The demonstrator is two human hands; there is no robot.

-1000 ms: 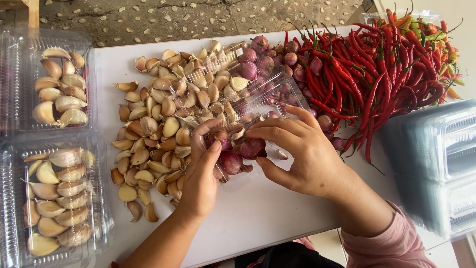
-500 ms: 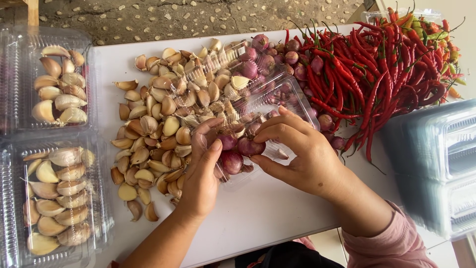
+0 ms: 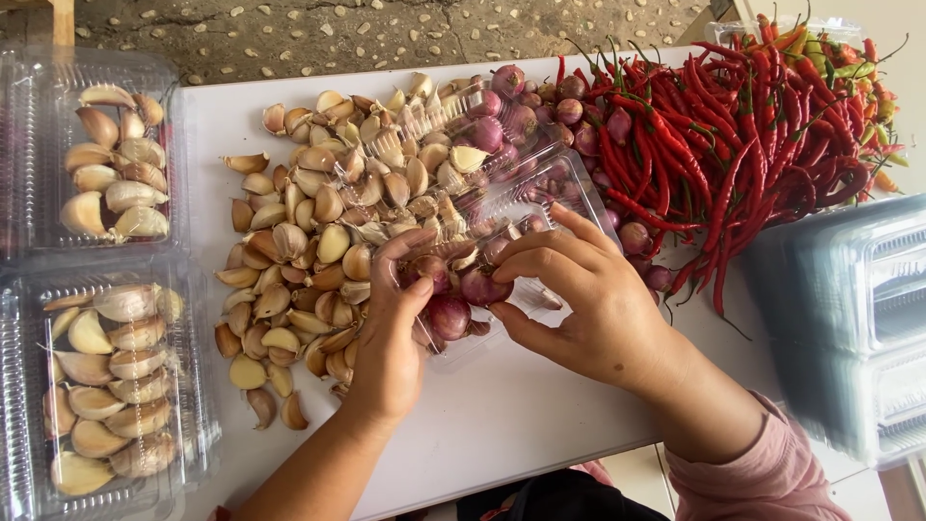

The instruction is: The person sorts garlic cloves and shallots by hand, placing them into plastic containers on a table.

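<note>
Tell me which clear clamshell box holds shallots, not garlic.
The open clamshell box under both hands, mid-table. The two boxes at the left edge hold garlic cloves.

Bare white table (image 3: 521, 425) nearest the person gives passage. Beyond it: garlic cloves (image 3: 309, 241) left, red chillies (image 3: 733, 145) right, blocking.

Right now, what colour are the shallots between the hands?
Reddish-purple shallots, seen in the head view, the only one.

The left hand (image 3: 391, 333) covers the near-left corner of the clear plastic box (image 3: 526, 198), so its grip there cannot be read. The garlic trays (image 3: 29, 145) and stacked empty boxes (image 3: 868, 318) run off the picture's edges. Both forearms are cut off at the bottom.
</note>
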